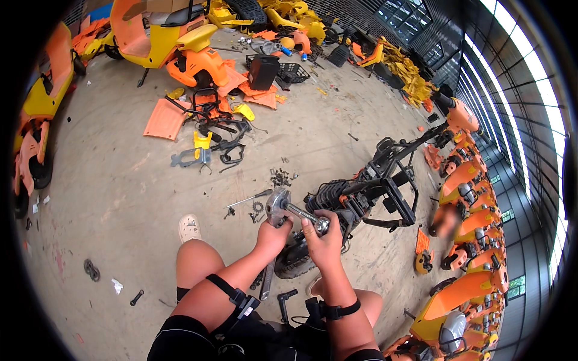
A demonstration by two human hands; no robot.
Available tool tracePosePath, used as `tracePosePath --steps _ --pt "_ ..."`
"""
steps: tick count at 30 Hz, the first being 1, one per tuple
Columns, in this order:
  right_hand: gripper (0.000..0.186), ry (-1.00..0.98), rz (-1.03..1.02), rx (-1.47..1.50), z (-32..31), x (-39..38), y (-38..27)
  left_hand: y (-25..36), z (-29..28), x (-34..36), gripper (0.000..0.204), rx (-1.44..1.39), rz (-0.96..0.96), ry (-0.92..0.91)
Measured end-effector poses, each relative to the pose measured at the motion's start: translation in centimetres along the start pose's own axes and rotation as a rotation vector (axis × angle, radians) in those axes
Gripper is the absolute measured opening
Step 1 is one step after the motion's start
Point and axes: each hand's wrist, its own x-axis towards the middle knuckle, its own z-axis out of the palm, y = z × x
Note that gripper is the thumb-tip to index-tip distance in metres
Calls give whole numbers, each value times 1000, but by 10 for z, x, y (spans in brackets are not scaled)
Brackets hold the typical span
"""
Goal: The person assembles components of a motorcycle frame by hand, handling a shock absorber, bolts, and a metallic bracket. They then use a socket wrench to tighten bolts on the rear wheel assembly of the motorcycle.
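My left hand (273,238) is closed on the round, disc-like end of a silver metal part (299,210). A shiny shaft runs from that disc to a rounded end, which my right hand (326,242) grips. I cannot tell exactly what kind of part it is. Just beyond and to the right lies a stripped black scooter frame (385,174), its wheel (295,265) partly hidden by my arms. Left of the part, a screwdriver (250,197) lies on the floor near a toothed ring (257,207) and a pile of bolts (280,178).
Between my legs lie a long metal bar (267,281) and a black angled piece (284,302). Orange panels (165,119), a black box (264,72) and a crate (293,73) are farther off. Scooters line the left and the right side (448,295). Yellow panels (415,75) are heaped at the back.
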Motion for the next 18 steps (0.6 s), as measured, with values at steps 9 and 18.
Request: tracePosePath --steps 9,18 --pt "24 -190 602 993 -27 -6 46 12 -4 -4 49 347 204 1" --pt "28 147 387 891 -11 -24 52 -19 7 0 49 220 296 -63"
